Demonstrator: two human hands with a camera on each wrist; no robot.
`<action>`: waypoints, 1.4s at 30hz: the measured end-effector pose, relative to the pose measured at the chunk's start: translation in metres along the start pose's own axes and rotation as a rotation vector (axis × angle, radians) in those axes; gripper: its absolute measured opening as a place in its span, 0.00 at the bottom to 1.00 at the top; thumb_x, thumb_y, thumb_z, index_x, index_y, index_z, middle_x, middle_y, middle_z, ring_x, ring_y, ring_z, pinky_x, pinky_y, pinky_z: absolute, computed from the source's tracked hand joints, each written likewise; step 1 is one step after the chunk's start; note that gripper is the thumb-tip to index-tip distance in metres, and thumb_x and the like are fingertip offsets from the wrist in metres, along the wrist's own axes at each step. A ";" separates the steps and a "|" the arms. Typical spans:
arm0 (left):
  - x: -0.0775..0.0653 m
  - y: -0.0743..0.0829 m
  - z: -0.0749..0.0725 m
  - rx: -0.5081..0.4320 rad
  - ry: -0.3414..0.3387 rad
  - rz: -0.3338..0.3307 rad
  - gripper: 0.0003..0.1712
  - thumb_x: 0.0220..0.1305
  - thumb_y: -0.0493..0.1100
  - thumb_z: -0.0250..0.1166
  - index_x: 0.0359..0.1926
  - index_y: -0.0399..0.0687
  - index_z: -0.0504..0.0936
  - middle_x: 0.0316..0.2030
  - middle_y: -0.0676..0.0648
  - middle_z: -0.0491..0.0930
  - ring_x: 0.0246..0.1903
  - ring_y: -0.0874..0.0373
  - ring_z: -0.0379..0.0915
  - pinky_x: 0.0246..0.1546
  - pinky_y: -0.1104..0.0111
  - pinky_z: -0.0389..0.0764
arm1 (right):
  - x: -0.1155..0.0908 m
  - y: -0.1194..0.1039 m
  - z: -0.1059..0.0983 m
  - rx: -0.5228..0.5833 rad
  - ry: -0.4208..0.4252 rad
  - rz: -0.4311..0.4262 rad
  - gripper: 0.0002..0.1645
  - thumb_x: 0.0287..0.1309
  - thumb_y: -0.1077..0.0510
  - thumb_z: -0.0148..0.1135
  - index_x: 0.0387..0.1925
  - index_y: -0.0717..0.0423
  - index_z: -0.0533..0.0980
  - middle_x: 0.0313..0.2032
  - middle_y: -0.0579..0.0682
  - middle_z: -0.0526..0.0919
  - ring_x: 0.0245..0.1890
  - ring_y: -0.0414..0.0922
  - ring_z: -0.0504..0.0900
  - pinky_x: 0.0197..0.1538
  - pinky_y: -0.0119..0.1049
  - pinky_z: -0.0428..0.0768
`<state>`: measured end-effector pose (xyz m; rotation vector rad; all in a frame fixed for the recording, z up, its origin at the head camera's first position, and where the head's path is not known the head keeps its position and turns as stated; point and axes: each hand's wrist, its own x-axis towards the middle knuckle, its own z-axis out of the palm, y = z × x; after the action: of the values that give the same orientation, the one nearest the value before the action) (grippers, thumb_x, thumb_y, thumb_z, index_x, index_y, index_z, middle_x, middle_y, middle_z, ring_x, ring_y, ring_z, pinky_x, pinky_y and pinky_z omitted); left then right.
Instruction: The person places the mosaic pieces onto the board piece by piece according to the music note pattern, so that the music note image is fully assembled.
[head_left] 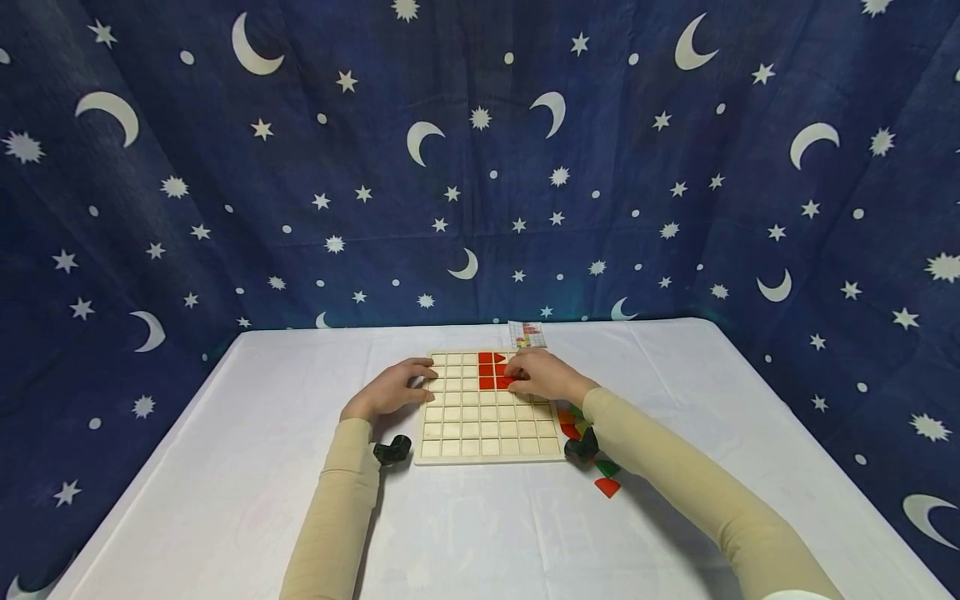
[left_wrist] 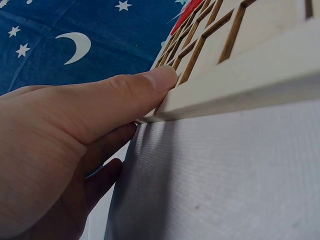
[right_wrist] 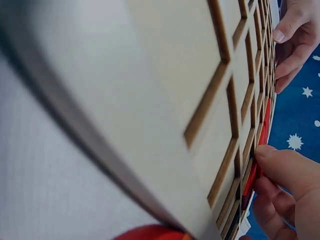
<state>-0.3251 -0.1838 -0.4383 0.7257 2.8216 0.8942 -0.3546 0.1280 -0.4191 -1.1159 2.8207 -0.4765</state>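
A pale wooden grid board [head_left: 480, 429] lies on the white table. Red tiles [head_left: 486, 370] fill several cells near its far edge, one with a pointed end. My left hand [head_left: 388, 390] is at the board's left edge; the left wrist view shows its straight thumb [left_wrist: 160, 80] resting on the rim. Over the red group, my right hand [head_left: 551, 377] pinches a red tile [right_wrist: 248, 187] at the board's surface. Its fingers partly cover that tile, so its full shape is hidden.
Loose pieces lie right of the board, including a red quarter-circle [head_left: 607, 487] and a green piece [head_left: 607, 468]; the right forearm partly hides others. A printed pattern card [head_left: 528, 335] lies beyond the board. Dark wrist devices [head_left: 393, 450] sit under both wrists. A starry curtain [head_left: 480, 208] stands behind.
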 end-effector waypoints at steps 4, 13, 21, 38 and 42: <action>0.000 0.001 0.000 0.000 0.001 0.001 0.25 0.63 0.45 0.68 0.58 0.37 0.79 0.68 0.37 0.65 0.69 0.40 0.56 0.69 0.49 0.58 | -0.001 0.000 -0.001 0.011 0.011 0.006 0.14 0.61 0.56 0.67 0.47 0.57 0.82 0.44 0.50 0.82 0.42 0.44 0.77 0.53 0.43 0.78; 0.001 -0.001 0.001 0.003 -0.003 0.008 0.25 0.63 0.45 0.68 0.59 0.37 0.78 0.68 0.37 0.65 0.69 0.40 0.56 0.69 0.49 0.59 | -0.013 0.016 -0.008 0.108 0.013 0.148 0.11 0.60 0.56 0.68 0.43 0.55 0.79 0.36 0.45 0.81 0.35 0.43 0.76 0.47 0.38 0.81; 0.000 0.000 -0.001 -0.010 -0.005 0.003 0.25 0.63 0.44 0.68 0.59 0.37 0.78 0.68 0.37 0.65 0.69 0.40 0.56 0.69 0.49 0.60 | -0.024 0.030 -0.010 0.131 -0.010 0.171 0.08 0.59 0.56 0.68 0.40 0.53 0.80 0.33 0.44 0.80 0.33 0.43 0.74 0.42 0.35 0.79; 0.000 0.000 -0.001 -0.017 -0.002 0.008 0.25 0.63 0.44 0.68 0.59 0.37 0.78 0.68 0.37 0.65 0.69 0.40 0.56 0.69 0.49 0.60 | -0.031 0.041 -0.016 0.146 -0.051 0.224 0.06 0.60 0.56 0.68 0.39 0.51 0.81 0.31 0.43 0.81 0.34 0.44 0.74 0.45 0.37 0.77; 0.000 0.000 0.000 -0.013 -0.006 0.007 0.25 0.63 0.44 0.68 0.59 0.37 0.78 0.68 0.37 0.65 0.69 0.40 0.56 0.69 0.49 0.60 | -0.032 0.043 -0.018 0.146 -0.052 0.233 0.06 0.59 0.56 0.69 0.38 0.51 0.82 0.30 0.44 0.79 0.34 0.44 0.74 0.41 0.36 0.77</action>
<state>-0.3253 -0.1842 -0.4382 0.7363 2.8076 0.9086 -0.3620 0.1840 -0.4172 -0.7509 2.7705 -0.6107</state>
